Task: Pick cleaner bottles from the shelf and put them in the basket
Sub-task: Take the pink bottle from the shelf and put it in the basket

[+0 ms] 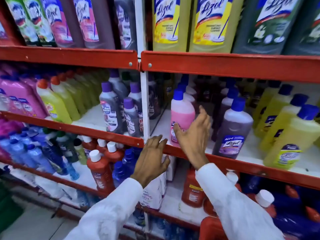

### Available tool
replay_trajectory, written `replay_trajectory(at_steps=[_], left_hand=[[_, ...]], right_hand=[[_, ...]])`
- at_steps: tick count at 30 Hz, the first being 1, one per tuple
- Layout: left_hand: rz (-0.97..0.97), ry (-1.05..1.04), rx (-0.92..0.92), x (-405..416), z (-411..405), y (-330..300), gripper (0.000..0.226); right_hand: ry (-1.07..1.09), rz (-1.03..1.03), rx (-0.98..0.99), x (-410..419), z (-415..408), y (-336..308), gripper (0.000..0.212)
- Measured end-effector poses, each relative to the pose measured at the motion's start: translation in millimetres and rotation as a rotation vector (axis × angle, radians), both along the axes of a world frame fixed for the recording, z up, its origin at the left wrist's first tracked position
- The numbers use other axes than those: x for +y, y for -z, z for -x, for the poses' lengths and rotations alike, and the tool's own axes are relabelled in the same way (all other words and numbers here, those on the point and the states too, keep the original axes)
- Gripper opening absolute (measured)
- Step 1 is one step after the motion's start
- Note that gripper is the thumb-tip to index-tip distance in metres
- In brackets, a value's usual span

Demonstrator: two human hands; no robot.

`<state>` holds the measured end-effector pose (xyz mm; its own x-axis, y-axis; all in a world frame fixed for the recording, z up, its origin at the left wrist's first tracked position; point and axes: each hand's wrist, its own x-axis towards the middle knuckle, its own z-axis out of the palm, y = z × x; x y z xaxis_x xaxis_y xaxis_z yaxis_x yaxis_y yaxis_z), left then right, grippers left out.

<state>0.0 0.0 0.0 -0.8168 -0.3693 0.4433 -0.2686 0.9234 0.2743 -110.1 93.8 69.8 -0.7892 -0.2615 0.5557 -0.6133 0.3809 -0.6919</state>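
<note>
A pink cleaner bottle with a blue cap stands at the front of the middle shelf. My right hand is spread open right in front of it, fingertips at its label, not closed around it. My left hand hovers lower, fingers apart, near the red shelf edge, holding nothing. A purple Lizol bottle stands just right of the pink one. Yellow bottles fill the shelf's right end. The red basket shows at the bottom, partly behind my right sleeve.
Large Lizol bottles line the top shelf. Grey bottles with purple caps and green ones stand left of the white upright. Red bottles with white caps and blue bottles crowd the lower shelf.
</note>
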Motion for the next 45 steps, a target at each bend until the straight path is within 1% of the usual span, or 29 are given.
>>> replay_trajectory(at_steps=[2,5,8,11,14,17,20,22,23,24,26,29,32,35,37,39,41,43,45], left_hand=[[-0.007,0.040,-0.030,-12,6,11,0.064],[-0.024,0.091,-0.015,-18,11,27,0.065],[-0.051,0.118,0.043,-25,12,35,0.062],[-0.102,0.153,0.084,-30,14,43,0.059],[-0.182,0.177,0.143,-33,16,46,0.057],[-0.210,0.183,0.182,-33,18,48,0.056],[-0.222,0.186,0.201,-33,20,48,0.055],[-0.240,0.176,0.188,-34,21,49,0.055],[-0.251,0.169,0.179,-33,21,49,0.054],[-0.265,0.167,0.168,-33,21,48,0.054],[-0.268,0.168,0.155,-33,21,47,0.054],[-0.283,0.152,0.149,-31,18,38,0.054],[-0.344,0.193,0.153,-19,9,18,0.062],[-0.445,0.295,0.199,17,-3,-8,0.070],[-0.534,0.402,0.193,52,-7,-18,0.073],[-0.678,0.489,0.190,91,-7,-16,0.072],[-0.779,0.495,0.200,125,-2,-7,0.065],[-0.895,0.460,0.215,156,6,15,0.053],[-0.986,0.415,0.193,181,13,42,0.049]], right_hand=[[0.085,0.051,-0.089,-23,2,0,0.104],[0.158,0.087,-0.096,-49,4,6,0.108],[0.105,0.293,-0.163,-60,14,8,0.097],[0.007,0.407,-0.238,-58,25,6,0.088],[-0.173,0.525,-0.283,-44,29,-7,0.080],[-0.457,0.601,-0.302,-21,34,-29,0.068],[-0.756,0.696,-0.411,-5,35,-43,0.050],[-0.867,0.699,-0.459,3,32,-47,0.052],[-0.885,0.678,-0.454,7,32,-47,0.054],[-0.882,0.647,-0.434,11,29,-49,0.053],[-0.804,0.582,-0.385,19,25,-49,0.055],[-0.629,0.517,-0.338,34,20,-44,0.070],[-0.569,0.418,-0.269,56,15,-33,0.080],[-0.530,0.326,-0.274,89,9,-16,0.090],[-0.522,0.286,-0.308,114,3,-1,0.090],[-0.513,0.271,-0.349,140,-4,17,0.088],[-0.487,0.269,-0.389,164,-9,36,0.086],[-0.444,0.240,-0.441,190,-11,59,0.085],[-0.400,0.192,-0.487,215,-11,85,0.086]])
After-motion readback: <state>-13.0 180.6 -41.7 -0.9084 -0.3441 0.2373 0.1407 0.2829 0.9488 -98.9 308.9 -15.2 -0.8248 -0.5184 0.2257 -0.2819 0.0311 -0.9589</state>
